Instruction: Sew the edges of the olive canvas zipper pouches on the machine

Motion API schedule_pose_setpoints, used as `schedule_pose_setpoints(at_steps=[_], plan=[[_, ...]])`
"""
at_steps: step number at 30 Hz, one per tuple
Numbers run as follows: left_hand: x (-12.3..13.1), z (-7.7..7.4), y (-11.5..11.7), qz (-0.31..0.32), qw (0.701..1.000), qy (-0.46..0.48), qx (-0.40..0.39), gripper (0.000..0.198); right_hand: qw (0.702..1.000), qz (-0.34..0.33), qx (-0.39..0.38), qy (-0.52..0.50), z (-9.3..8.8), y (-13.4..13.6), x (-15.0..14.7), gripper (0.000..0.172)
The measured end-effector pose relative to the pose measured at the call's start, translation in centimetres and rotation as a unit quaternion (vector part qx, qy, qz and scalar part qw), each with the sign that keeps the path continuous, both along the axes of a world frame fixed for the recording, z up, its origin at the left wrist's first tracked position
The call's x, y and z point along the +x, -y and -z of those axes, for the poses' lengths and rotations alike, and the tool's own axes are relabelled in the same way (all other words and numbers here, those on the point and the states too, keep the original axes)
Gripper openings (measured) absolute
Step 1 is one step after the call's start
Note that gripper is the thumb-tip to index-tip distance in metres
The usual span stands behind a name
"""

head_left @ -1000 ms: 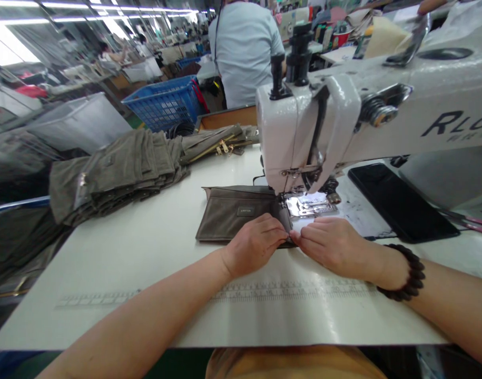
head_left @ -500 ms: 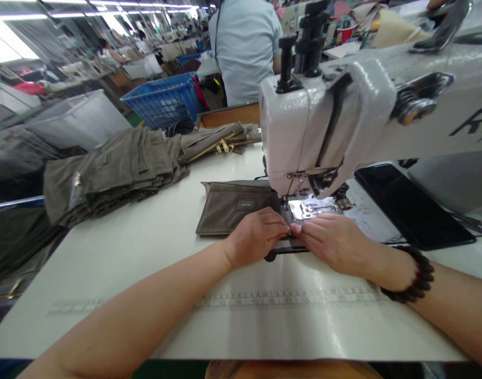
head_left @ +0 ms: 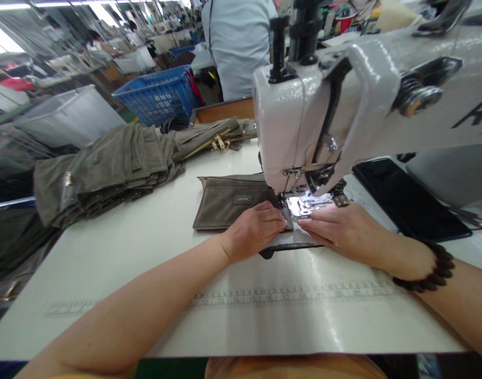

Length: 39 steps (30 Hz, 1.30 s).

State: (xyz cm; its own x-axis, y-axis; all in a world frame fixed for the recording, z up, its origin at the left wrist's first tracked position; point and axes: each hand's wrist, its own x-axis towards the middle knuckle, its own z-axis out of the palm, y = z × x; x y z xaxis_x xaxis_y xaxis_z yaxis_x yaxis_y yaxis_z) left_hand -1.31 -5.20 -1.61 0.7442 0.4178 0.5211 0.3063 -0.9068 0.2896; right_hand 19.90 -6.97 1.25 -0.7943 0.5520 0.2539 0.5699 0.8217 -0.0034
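Observation:
A dark olive-brown fabric piece, pouch-like with a small label patch, lies flat with its right edge by the needle of the sewing machine. My left hand is on the lower right part of this piece, its fingers curled and pressed together at the edge near the presser foot. Just right of the needle, my right hand rests with fingers stretched out over the lit metal needle plate. A small gap separates it from the fabric edge. The fingertips' undersides are hidden.
Stacked olive fabric pieces with zippers lie at the table's left back. A phone and scissors are on the right. A ruler scale runs along the front. Behind stand a blue basket and a person in a light shirt.
My right hand has moved right, away from my left fingertips and the fabric edge. My left hand stays on the fabric piece. The whole view has shifted slightly.

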Motion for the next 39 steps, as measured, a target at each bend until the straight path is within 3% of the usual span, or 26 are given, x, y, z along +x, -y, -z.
schedule_pose_setpoints(at_steps=[6, 11, 15, 22, 31, 39], plan=[[0.0, 0.1, 0.2, -0.009, 0.995, -0.06, 0.076, 0.018, 1.0, -0.014, 0.011, 0.0, 0.5, 0.0, -0.3, 0.027], [0.0, 0.0, 0.2, 0.006, 0.992, -0.092, 0.081, 0.022, 0.998, -0.038, 0.036, -0.033, 1.4, -0.1, -0.3, 0.025], [0.1, -0.6, 0.4, 0.01, 0.988, -0.124, 0.096, 0.026, 0.999, -0.036, 0.002, 0.006, 1.7, -0.1, -0.4, 0.024], [-0.1, -0.5, 1.1, -0.041, 0.998, -0.049, 0.013, 0.015, 0.998, -0.03, -0.021, 0.043, 1.7, 0.1, -0.4, 0.02], [-0.4, -0.3, -0.7, 0.001, 0.993, -0.103, 0.055, 0.02, 0.999, 0.002, 0.014, 0.038, 2.0, 0.1, -0.5, 0.02], [-0.5, 0.1, -1.7, -0.039, 0.986, -0.123, 0.101, 0.02, 0.999, -0.006, 0.029, 0.031, 1.5, 0.0, -0.9, 0.021]])
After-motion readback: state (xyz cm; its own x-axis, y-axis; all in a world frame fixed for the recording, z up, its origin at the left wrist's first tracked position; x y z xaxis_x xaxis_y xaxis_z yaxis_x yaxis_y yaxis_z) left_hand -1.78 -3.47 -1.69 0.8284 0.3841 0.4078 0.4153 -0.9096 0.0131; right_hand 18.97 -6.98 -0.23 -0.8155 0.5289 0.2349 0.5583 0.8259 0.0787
